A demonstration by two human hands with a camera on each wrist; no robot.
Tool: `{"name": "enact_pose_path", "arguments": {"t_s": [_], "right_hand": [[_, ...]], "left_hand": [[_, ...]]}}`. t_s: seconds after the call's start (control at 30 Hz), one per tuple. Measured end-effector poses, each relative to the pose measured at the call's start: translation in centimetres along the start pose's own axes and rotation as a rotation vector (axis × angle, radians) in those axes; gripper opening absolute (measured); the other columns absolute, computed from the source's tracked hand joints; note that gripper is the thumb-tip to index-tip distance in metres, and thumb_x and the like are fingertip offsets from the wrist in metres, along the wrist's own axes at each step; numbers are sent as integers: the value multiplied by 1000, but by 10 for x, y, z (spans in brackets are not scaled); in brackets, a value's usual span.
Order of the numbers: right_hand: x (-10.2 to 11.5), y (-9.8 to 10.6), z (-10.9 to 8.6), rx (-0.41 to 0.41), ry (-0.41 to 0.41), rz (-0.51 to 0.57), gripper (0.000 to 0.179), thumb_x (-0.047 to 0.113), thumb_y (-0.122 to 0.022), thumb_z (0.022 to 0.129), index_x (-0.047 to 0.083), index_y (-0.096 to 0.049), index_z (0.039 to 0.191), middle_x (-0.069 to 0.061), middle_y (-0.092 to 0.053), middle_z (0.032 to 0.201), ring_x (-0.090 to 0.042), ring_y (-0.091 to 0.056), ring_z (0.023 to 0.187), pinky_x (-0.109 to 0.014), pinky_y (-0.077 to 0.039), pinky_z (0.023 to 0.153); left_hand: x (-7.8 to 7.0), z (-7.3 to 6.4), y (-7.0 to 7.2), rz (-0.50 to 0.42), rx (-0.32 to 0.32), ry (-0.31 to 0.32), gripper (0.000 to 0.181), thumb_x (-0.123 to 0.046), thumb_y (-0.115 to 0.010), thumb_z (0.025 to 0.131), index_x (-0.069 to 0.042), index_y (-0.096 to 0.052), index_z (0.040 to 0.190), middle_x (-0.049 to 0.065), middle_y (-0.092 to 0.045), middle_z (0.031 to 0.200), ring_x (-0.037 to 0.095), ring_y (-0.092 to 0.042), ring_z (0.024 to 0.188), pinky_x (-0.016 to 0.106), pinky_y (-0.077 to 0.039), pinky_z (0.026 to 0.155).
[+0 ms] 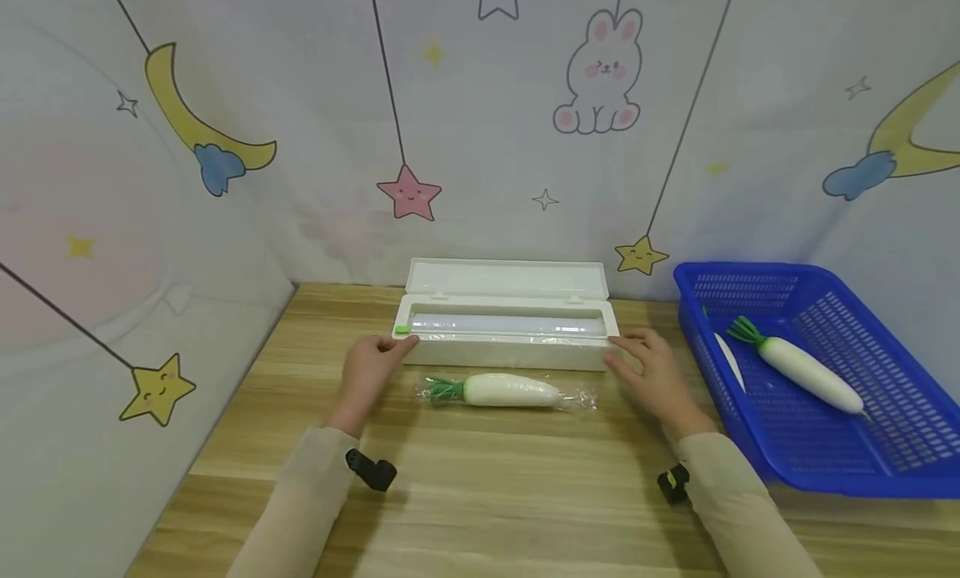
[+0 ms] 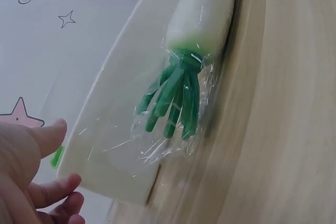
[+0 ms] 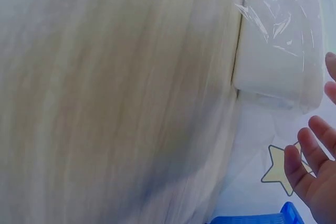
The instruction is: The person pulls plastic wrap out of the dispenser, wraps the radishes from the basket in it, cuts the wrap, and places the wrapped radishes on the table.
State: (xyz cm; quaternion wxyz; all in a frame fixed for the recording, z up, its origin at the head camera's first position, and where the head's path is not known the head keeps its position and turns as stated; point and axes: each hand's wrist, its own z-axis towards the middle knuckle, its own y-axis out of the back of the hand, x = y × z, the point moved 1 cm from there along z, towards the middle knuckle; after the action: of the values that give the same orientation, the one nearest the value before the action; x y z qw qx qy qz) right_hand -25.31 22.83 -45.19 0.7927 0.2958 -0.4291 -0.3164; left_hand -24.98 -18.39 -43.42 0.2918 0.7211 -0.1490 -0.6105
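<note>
A white cling film dispenser box (image 1: 510, 353) stands at the back with its lid (image 1: 510, 279) raised. A film roll (image 1: 510, 324) lies inside, and a green slider (image 2: 56, 157) sits at the left end. My left hand (image 1: 369, 369) is at the box's left front corner, its fingertips against the edge and apart from each other. At the right end is my right hand (image 1: 647, 374), fingers spread and relaxed, with nothing seen between them in the right wrist view. In front of the box lies a white radish (image 1: 510, 390) with green leaf stubs, in clear film (image 2: 136, 145).
To the right stands a blue plastic basket (image 1: 750, 444) holding a second white radish (image 1: 813, 374) and another white piece (image 1: 729, 361), partly hidden by the rim. A patterned cloth wall (image 1: 510, 144) rises behind the wooden table (image 1: 525, 495).
</note>
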Motion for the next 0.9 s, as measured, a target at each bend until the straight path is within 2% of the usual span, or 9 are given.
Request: {"name": "enact_pose_path", "arguments": {"t_s": [0.1,0.17,0.3,0.47,0.6,0.77,0.9], "right_hand": [[1,-2,2,-24,18,-18,31,14,-75,83,-1,-70,110,-24,-58,111,-41,-52,106,-55,-39,93],[2,-4,2,-58,28,-17,28,12,-76,81,-1,-71,106,-23,-59,107,-41,-53,102,-54,-40,90],[1,-7,3,-163,79,-15,21,4,-80,75,-1,-75,95,-21,-61,96,-39,-55,91,-49,-42,80],[1,-11,4,-238,132,-10,14,0,-81,72,-1,-76,84,-19,-62,90,-37,-56,85,-46,-42,76],[5,-12,5,-238,126,23,11,-1,-80,73,-2,-73,82,-18,-62,92,-37,-56,90,-47,-43,81],[6,-14,5,-216,93,57,13,2,-79,75,-2,-72,85,-18,-61,96,-36,-55,95,-47,-42,86],[6,-17,6,-231,115,53,15,2,-81,73,-2,-73,84,-19,-60,94,-37,-55,93,-46,-41,84]], "left_hand": [[1,-2,-5,-115,37,77,56,-51,-64,87,-1,-68,113,18,-64,120,30,-57,108,43,-46,90],[1,-4,-9,-210,54,119,55,-46,-65,89,1,-66,117,19,-60,128,31,-53,119,46,-42,98],[0,-5,-21,-367,57,170,47,-36,-66,91,2,-66,118,18,-55,134,31,-46,126,46,-36,106],[2,-4,-32,-469,-22,162,38,-27,-68,90,3,-67,113,18,-59,129,28,-49,123,42,-35,106],[3,-5,-35,-539,-60,164,35,-24,-69,89,5,-66,108,16,-60,123,25,-50,116,38,-37,100],[4,-7,-35,-591,-69,144,23,-20,-73,86,-1,-68,97,0,-64,98,16,-51,97,28,-39,85],[3,-7,-33,-643,-64,105,17,-15,-73,85,-3,-67,96,-10,-64,85,10,-56,90,26,-43,83]]}}
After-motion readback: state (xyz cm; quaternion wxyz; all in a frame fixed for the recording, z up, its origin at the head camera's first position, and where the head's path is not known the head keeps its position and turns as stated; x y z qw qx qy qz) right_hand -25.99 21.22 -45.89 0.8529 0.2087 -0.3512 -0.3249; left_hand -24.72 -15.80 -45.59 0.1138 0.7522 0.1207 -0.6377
